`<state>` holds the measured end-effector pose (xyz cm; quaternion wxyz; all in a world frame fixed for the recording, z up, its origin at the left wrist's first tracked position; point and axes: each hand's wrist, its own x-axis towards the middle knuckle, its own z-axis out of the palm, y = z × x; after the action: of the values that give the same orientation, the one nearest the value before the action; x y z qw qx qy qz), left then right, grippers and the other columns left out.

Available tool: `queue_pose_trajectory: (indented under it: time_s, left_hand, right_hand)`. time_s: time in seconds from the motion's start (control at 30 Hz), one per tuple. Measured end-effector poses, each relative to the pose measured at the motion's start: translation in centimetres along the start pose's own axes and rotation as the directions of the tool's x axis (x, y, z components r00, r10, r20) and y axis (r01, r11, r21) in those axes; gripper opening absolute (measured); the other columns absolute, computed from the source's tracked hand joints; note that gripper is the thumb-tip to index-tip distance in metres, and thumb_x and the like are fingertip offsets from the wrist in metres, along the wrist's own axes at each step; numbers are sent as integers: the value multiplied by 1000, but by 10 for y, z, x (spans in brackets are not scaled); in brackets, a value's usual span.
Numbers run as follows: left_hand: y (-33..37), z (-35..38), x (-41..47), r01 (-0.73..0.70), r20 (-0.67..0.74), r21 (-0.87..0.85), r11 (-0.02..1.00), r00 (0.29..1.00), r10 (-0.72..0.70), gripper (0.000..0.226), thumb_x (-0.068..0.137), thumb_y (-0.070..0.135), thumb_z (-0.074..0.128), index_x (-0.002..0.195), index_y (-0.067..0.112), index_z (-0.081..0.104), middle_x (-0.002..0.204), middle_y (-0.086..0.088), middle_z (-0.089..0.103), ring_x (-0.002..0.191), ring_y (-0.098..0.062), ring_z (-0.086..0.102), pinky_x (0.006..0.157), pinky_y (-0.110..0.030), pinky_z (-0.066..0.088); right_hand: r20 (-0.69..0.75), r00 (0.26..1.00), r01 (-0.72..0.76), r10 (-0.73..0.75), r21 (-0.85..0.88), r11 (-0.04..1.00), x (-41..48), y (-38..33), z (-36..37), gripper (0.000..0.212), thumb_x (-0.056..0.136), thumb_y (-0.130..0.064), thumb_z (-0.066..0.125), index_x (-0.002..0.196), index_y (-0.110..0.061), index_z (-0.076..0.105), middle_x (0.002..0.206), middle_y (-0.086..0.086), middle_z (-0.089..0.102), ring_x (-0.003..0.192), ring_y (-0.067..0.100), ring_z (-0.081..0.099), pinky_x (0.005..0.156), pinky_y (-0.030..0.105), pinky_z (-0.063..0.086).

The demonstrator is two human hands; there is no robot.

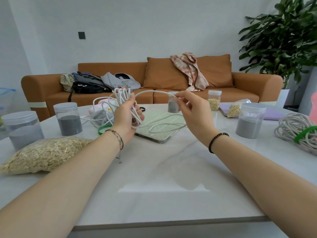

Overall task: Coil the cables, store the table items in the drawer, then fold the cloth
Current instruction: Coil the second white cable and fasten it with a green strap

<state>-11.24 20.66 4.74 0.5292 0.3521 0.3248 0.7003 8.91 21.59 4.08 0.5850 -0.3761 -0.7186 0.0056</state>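
Note:
My left hand [127,115] is raised above the table and grips several loops of a white cable [122,97]. From the loops the cable arcs to the right, where my right hand [192,110] pinches it between thumb and fingers. The loose rest of the cable trails over a green dotted tablet case [159,134] on the marble table [163,169]. A coiled pale rope [295,129] with a green band lies at the right. More white cable is tangled behind my left hand, over a pink item [103,102].
Plastic jars of grey sand stand at left [68,121], far left [22,129], middle [172,104] and right [250,120]. A bag of oats [44,154] lies front left; an oat jar [214,100] and a small oat bag [234,109] sit behind. A brown sofa with clothes stands beyond.

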Motion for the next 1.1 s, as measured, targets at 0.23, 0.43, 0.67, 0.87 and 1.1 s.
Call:
queue_pose_trajectory:
  time_s: [0.23,0.43,0.67,0.87,1.1]
  left_hand:
    - [-4,6,-7,26,98,86,996,995,-35,31,100,28,60,73,20,47,53,5,34,45,-9,32,49,-21,30]
    - [-10,8,-11,-12,131,237,971,991,-20,18,95,18,64,79,18,56,57,5,39,52,-11,36,54,-25,33]
    - [-15,11,-16,-135,164,477,869,984,63,9,94,20,66,85,19,65,60,2,52,55,-15,53,72,-41,41]
    - [-17,11,-17,-157,243,492,856,969,38,7,95,23,66,94,17,66,67,-2,54,60,-16,53,66,-37,48]
    - [-20,11,-19,-220,293,553,804,954,60,23,96,41,62,86,21,65,71,-5,57,60,-14,55,58,-30,50]
  right_hand:
    - [6,1000,6,-6,43,999,0,-1,3,15,101,-29,58,103,-25,72,62,-20,55,57,6,46,58,29,40]
    - [50,998,22,-23,37,999,-1,-2,2,15,101,-27,57,96,-22,70,62,1,53,53,11,38,53,34,37]
    - [217,972,114,-94,-83,990,-4,2,8,16,100,-29,59,97,-20,72,51,-10,47,50,11,43,52,29,35]
    - [223,972,91,-76,-60,994,-4,0,8,17,100,-28,60,97,-18,73,53,-11,49,51,9,43,53,27,35]
    - [229,972,68,-54,-54,996,-3,0,8,19,100,-29,60,101,-16,74,55,-12,51,52,10,43,56,29,39]
